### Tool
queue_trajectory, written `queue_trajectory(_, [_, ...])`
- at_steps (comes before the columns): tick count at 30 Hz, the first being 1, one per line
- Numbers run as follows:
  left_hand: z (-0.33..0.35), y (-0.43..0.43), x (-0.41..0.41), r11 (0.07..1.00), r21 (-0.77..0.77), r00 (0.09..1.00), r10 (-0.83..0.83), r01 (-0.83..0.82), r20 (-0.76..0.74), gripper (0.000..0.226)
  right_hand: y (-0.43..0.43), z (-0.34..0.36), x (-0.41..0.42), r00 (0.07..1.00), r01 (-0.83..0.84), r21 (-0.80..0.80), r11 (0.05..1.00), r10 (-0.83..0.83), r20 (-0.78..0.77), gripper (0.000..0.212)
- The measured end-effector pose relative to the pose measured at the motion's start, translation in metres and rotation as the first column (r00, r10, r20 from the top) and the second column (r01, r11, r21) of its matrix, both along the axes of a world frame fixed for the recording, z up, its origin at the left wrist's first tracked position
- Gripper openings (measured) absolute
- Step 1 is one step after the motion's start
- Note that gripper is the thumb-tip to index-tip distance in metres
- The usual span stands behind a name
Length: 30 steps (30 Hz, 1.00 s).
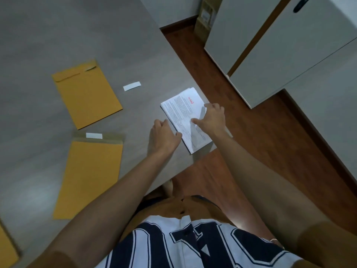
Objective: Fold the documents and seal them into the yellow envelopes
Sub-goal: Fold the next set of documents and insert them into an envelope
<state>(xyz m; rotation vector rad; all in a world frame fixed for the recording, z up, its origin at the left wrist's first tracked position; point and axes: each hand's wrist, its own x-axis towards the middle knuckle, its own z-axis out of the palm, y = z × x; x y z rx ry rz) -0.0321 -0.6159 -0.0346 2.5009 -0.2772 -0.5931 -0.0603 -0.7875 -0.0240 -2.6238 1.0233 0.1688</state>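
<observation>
A stack of white printed documents [183,111] lies near the right edge of the grey table [58,35]. My left hand [164,136] rests against the stack's left edge with its fingers curled. My right hand [212,118] lies on the top sheet, thumb and fingers pinching the paper, which buckles a little under it. Two yellow envelopes lie to the left: a sealed-looking one [87,93] farther away and one [88,178] with its flap open nearer me.
Two white adhesive strips lie loose: one [132,86] between the far envelope and the documents, one [94,135] on the near envelope's flap. Another yellow envelope corner [7,250] shows bottom left. White cabinets [280,55] stand to the right over a wooden floor.
</observation>
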Motion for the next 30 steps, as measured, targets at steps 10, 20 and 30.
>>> queue_trajectory(10, [-0.009, -0.026, 0.007, 0.980, -0.029, 0.978, 0.196, -0.199, -0.065, 0.045, -0.010, -0.008, 0.007, 0.995, -0.094, -0.016, 0.995, 0.094, -0.045, 0.075])
queue_trajectory(20, [-0.013, -0.032, 0.019, 0.919, -0.105, 0.914, 0.357, -0.380, -0.193, 0.027, -0.012, -0.009, 0.005, 0.990, -0.132, -0.052, 0.990, 0.130, -0.045, 0.079])
queue_trajectory(30, [-0.016, -0.035, 0.013, 0.950, -0.100, 0.955, 0.294, -0.297, -0.043, 0.023, -0.012, -0.006, 0.004, 0.985, -0.160, -0.059, 0.985, 0.155, -0.073, 0.079])
